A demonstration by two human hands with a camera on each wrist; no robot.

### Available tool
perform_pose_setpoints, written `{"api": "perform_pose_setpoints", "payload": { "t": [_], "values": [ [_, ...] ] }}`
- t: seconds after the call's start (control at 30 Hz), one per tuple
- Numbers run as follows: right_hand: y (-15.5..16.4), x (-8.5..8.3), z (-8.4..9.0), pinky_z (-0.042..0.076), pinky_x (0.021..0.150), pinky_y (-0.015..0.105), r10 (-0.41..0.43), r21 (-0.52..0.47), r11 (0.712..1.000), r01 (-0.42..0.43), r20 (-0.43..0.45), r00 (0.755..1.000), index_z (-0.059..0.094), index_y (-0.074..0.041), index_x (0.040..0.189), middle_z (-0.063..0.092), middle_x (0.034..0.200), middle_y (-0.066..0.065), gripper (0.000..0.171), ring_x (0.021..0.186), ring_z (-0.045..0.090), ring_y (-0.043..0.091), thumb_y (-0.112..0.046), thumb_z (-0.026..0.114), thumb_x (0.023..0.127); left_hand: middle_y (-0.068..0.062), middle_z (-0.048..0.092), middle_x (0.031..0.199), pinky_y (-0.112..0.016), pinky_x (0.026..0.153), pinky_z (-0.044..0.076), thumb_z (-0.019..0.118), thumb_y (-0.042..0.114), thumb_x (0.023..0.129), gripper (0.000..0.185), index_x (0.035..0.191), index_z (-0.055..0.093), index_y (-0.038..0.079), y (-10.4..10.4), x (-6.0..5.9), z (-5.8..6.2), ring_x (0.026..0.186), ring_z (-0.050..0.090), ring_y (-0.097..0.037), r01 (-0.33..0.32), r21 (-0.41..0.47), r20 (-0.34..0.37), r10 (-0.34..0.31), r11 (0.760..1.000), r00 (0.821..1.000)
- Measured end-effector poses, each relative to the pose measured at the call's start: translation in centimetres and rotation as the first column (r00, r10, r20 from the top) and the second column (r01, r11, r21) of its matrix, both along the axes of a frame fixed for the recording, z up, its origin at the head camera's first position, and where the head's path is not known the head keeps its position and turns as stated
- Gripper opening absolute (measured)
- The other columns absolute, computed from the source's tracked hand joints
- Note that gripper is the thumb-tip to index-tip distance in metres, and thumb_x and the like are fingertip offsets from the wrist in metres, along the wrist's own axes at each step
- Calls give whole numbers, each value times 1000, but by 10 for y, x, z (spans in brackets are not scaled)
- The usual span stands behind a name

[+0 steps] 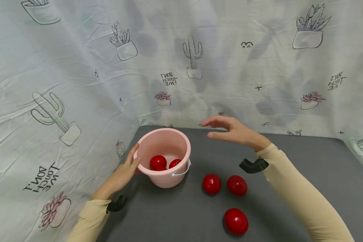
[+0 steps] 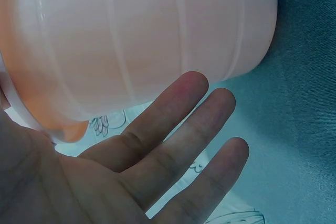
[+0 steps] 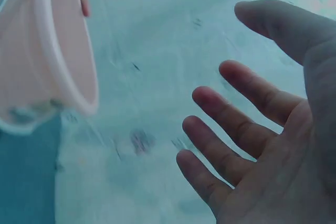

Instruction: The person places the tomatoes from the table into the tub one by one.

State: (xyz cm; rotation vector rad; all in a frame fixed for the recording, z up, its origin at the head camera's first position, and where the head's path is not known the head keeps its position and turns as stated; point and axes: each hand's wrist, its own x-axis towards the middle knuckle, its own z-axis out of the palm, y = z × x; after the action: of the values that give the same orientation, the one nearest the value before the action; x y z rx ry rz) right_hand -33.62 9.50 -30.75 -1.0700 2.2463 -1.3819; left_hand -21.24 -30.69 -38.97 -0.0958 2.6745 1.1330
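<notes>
Left hand (image 1: 124, 173) rests against the side of the pink bucket (image 1: 164, 158), thumb on the rim, fingers straight, not gripping. Right hand (image 1: 233, 131) floats empty above the grey table (image 1: 305, 168), fingers spread loose, just right of the bucket. Two tomatoes (image 1: 158, 162) sit inside; three more tomatoes (image 1: 211, 184) lie on the table in front, nothing blocking them. The cactus-print cloth (image 1: 78, 67) behind reads "DON'T TOUCH ME", mirrored.

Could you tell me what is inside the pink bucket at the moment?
Two red tomatoes lie at the bottom of the pink bucket. Its near wall hides part of the floor, so anything further there cannot be seen.
</notes>
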Motion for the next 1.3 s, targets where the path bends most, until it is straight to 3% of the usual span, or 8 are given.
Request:
{"api": "perform_pose_setpoints", "payload": {
  "t": [0.17, 0.4, 0.63, 0.87, 0.97, 1.17, 1.3],
  "values": [
    [59, 26, -30, 48, 103, 24, -64, -113, 991, 67, 27, 998, 56, -10, 140, 56, 144, 11, 39, 131, 55, 9, -9, 61, 101, -10, 70, 116, -65, 105, 43, 26, 54, 108, 61, 159, -7, 48, -1, 1, -2, 114, 66, -25, -4, 4, -11, 4, 1000, 1000],
    [95, 58, -91, 50, 98, 18, -211, -153, 964, 219, 66, 975, 52, -8, 142, 58, 141, -4, 41, 128, 56, 0, -7, 57, 102, -9, 69, 112, -62, 104, 45, 26, 55, 108, 60, 158, -8, 51, -2, 0, -4, 111, 65, -23, -13, 4, -16, 13, 1000, 1000],
    [98, 62, -139, 50, 96, 16, -275, -243, 923, 297, 122, 954, 47, 0, 144, 59, 137, -13, 42, 124, 60, -1, -4, 55, 102, -10, 68, 111, -60, 103, 45, 27, 55, 108, 61, 158, -7, 49, -3, 0, -3, 111, 64, -25, -5, 10, -15, 5, 1000, 1000],
    [97, 61, -173, 46, 98, 13, -281, -246, 914, 323, 192, 940, 45, -1, 147, 59, 138, -17, 44, 128, 57, 1, -10, 54, 104, -14, 69, 111, -58, 101, 46, 26, 55, 108, 60, 158, -6, 50, -1, 0, -5, 108, 64, -24, -19, 17, -5, 19, 1000, 1000],
    [97, 62, -184, 46, 98, 13, -260, -239, 921, 309, 217, 941, 42, -2, 149, 58, 142, -13, 47, 131, 56, 3, -10, 54, 104, -15, 68, 111, -57, 100, 47, 26, 55, 108, 60, 158, -7, 51, -1, 0, -6, 107, 63, -23, -20, 14, 6, 20, 1000, 1000],
    [95, 63, -200, 47, 99, 15, -213, -221, 936, 274, 265, 940, 41, -3, 151, 51, 151, 14, 51, 133, 55, 5, -11, 55, 103, -14, 68, 112, -56, 100, 47, 26, 56, 108, 59, 156, -7, 54, 0, -1, -6, 107, 63, -23, -34, 14, 12, 33, 999, 999],
    [93, 65, -205, 46, 100, 14, -204, -202, 943, 264, 274, 940, 40, -2, 151, 47, 152, 22, 53, 133, 54, 4, -11, 57, 102, -13, 68, 112, -57, 101, 47, 26, 55, 108, 59, 157, -7, 53, 1, 0, -5, 108, 65, -25, -31, 23, 12, 30, 999, 999]
  ]
}}
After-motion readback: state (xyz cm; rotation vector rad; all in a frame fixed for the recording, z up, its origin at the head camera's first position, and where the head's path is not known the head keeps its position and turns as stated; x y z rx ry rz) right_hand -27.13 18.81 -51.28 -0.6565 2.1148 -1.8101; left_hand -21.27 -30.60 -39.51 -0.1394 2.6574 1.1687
